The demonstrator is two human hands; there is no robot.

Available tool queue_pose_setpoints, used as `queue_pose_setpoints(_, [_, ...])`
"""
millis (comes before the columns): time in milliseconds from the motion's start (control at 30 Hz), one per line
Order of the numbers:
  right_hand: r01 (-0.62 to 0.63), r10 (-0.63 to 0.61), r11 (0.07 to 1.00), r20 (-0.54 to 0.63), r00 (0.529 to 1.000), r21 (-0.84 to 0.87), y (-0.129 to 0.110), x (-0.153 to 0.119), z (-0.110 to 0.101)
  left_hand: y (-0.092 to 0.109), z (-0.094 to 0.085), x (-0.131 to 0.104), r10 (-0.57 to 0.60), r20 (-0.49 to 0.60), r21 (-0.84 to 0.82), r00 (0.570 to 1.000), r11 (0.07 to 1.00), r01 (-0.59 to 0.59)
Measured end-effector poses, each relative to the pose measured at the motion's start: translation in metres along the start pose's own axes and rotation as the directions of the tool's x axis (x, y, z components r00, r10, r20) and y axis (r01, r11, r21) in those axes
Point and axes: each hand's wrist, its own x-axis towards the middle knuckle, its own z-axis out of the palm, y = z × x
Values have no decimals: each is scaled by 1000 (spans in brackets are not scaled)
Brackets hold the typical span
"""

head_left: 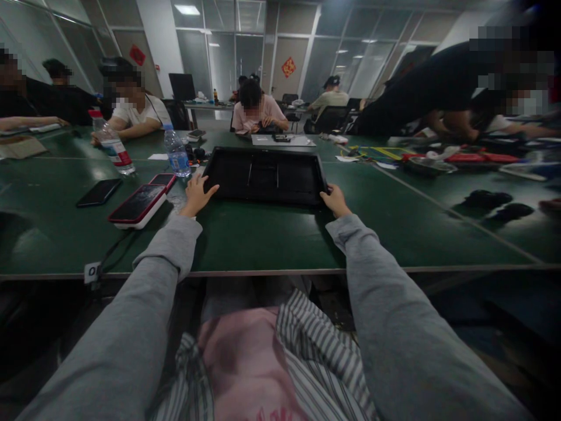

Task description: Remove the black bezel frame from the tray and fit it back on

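A shallow black rectangular tray with a raised rim is in front of me over the green table. Two thin light lines run across its inside, and I cannot make out what they are. My left hand grips its left end, the thumb over the rim. At the right end, my right hand holds the near corner, thumb on top and fingers partly hidden behind the edge. Whether the tray rests flat or is slightly tilted up, I cannot tell.
Left of the tray are a water bottle, a red-capped bottle, a black phone and a red-edged phone on a white block. Dark objects lie at right. A person sits opposite; others work around the table.
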Motion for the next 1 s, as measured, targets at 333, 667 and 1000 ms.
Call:
queue_pose_setpoints(333, [54,-57,998,-78,995,-34,7,1,-6,-25,7,19,-239,52,-115,970,963,243])
queue_pose_setpoints(667, [17,-23,996,-65,998,-84,2,-6,-15,-17,4,11,-201,149,-131,968,967,221])
queue_pose_setpoints(1000, [41,-47,997,-94,994,-66,1,-8,-16,-16,7,11,-225,99,-58,969,971,231])
